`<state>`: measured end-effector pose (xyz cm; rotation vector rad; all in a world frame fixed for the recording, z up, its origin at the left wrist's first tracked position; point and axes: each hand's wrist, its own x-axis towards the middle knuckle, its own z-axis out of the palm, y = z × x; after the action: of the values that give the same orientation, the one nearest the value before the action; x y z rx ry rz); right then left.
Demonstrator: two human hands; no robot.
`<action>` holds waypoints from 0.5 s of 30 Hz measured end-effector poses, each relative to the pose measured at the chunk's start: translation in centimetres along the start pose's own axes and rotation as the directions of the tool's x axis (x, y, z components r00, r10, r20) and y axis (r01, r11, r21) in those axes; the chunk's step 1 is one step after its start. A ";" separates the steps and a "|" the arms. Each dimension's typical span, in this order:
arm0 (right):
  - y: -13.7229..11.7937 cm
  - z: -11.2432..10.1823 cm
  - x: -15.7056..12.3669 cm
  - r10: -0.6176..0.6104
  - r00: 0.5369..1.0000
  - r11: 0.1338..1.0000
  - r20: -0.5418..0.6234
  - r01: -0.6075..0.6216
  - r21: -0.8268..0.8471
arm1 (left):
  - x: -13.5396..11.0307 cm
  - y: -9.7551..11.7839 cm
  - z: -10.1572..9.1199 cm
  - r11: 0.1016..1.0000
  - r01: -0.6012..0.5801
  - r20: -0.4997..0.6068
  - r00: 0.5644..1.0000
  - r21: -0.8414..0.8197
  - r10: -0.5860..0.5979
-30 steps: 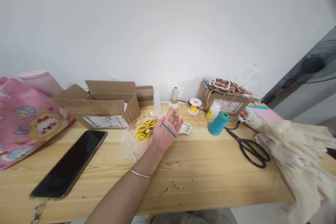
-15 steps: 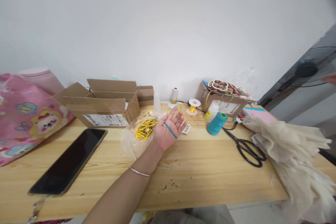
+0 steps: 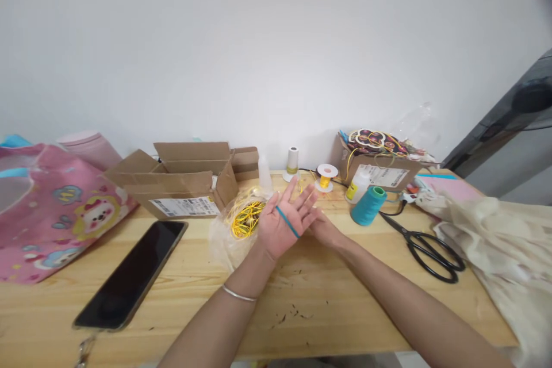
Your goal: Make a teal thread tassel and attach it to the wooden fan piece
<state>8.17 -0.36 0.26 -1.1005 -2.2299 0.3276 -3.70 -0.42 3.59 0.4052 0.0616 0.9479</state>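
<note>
A teal strip crosses the left hand's upturned palm, fingers spread, left of the teal thread cone. Probably light and pliable, it should pinch best at the palm's edge. The right hand is just behind; its fingers are hidden, grip unclear. Scissors lie right of the cone; yellow cord, farther left, crowds the wrist.

A teal strand stripes the palm of the left hand, matching the thread cone to its right. Just left of that hand, the cord bundle is bright yellow; farther left come a black phone and a pink bag — printed with a yellow-ringed cartoon face and blue shapes. Right of the hand, beyond the cone, the scissors are black and the cloth plain cream — all over pale, grain-streaked wood on the table.
</note>
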 end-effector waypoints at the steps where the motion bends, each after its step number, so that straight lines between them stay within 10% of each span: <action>1: 0.0 -0.2 -0.4 -0.002 1.000 0.999 0.027 0.001 0.038 | 0.1 0.1 0.0 1.000 -0.015 -0.003 1.000 -0.008 0.015; 7: -0.1 -2.6 -2.3 0.000 0.954 0.998 0.298 0.019 -0.061 | 0.6 0.4 -1.0 0.992 -0.119 -0.074 0.990 -0.032 0.116; 15: 0.4 -3.3 -4.4 -0.098 0.959 0.964 0.267 0.157 -0.212 | 1.1 -0.3 -2.2 0.991 -0.123 -0.158 0.979 0.049 0.129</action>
<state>12.57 -3.73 0.79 -1.0739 -2.6084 0.1624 -3.33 0.97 1.57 0.3709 0.2030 1.1052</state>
